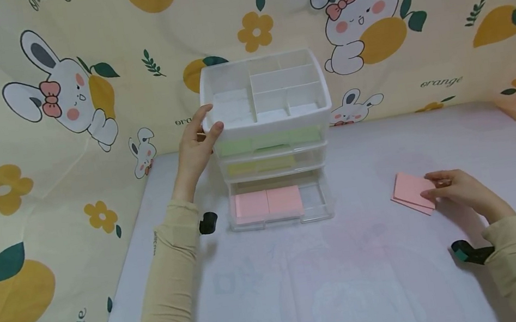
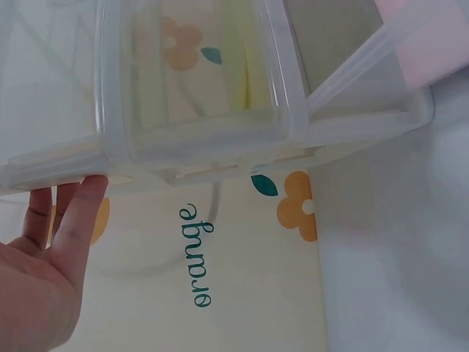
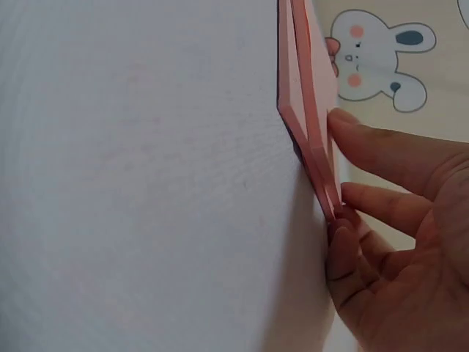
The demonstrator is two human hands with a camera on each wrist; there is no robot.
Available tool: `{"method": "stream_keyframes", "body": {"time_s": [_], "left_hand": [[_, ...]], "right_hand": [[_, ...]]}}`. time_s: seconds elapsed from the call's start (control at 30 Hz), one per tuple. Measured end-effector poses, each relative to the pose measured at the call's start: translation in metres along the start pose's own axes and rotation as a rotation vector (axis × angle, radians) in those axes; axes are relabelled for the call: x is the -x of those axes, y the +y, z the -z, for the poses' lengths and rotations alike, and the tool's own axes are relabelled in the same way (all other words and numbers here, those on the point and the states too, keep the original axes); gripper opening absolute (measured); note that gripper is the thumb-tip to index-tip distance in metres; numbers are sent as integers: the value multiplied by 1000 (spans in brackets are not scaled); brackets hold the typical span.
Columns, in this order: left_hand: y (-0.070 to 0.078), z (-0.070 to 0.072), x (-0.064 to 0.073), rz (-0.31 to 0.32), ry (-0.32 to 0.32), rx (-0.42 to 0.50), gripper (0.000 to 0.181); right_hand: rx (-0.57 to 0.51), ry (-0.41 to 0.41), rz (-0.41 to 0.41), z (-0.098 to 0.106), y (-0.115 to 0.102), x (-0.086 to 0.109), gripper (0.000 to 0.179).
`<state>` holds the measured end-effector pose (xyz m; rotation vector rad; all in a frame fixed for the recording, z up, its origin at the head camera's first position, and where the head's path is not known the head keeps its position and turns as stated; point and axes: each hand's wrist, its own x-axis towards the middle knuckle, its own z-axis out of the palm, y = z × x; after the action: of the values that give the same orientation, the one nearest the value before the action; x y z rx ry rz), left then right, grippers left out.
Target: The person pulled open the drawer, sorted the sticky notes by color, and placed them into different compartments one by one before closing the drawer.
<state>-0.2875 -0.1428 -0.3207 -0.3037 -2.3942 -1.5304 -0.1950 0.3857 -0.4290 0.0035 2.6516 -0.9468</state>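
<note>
A white storage box with clear drawers (image 1: 269, 126) stands at the back middle, its bottom drawer (image 1: 315, 202) pulled out. Two pink note pads (image 1: 269, 204) lie side by side in that drawer. My left hand (image 1: 195, 147) holds the box at its upper left edge, thumb at the front rim; in the left wrist view the fingertips (image 2: 94, 192) touch the clear plastic. Off to the right, my right hand (image 1: 465, 192) pinches the corner of two stacked pink note pads (image 1: 411, 192). They fan slightly apart, low over the table, in the right wrist view too (image 3: 311, 125).
The box's divided top tray (image 1: 230, 104) has several compartments. Green notes (image 1: 270, 141) show in the upper drawer and yellow ones (image 1: 261, 166) in the middle drawer, both pushed in. A patterned cloth (image 1: 219, 23) rises behind the white table (image 1: 305, 286) and along its sides.
</note>
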Motion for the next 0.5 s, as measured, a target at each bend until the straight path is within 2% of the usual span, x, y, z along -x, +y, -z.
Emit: {"method": "stream_keyframes", "body": {"time_s": [0.13,0.5], "left_hand": [[0,0,0,-3,-1,-10,54],[-3,-1,-1,-4,-2,-21,56]], "right_hand": [[50,17,8,0,-1,0,73],[102,32,-44,1,-5,6,77]]}}
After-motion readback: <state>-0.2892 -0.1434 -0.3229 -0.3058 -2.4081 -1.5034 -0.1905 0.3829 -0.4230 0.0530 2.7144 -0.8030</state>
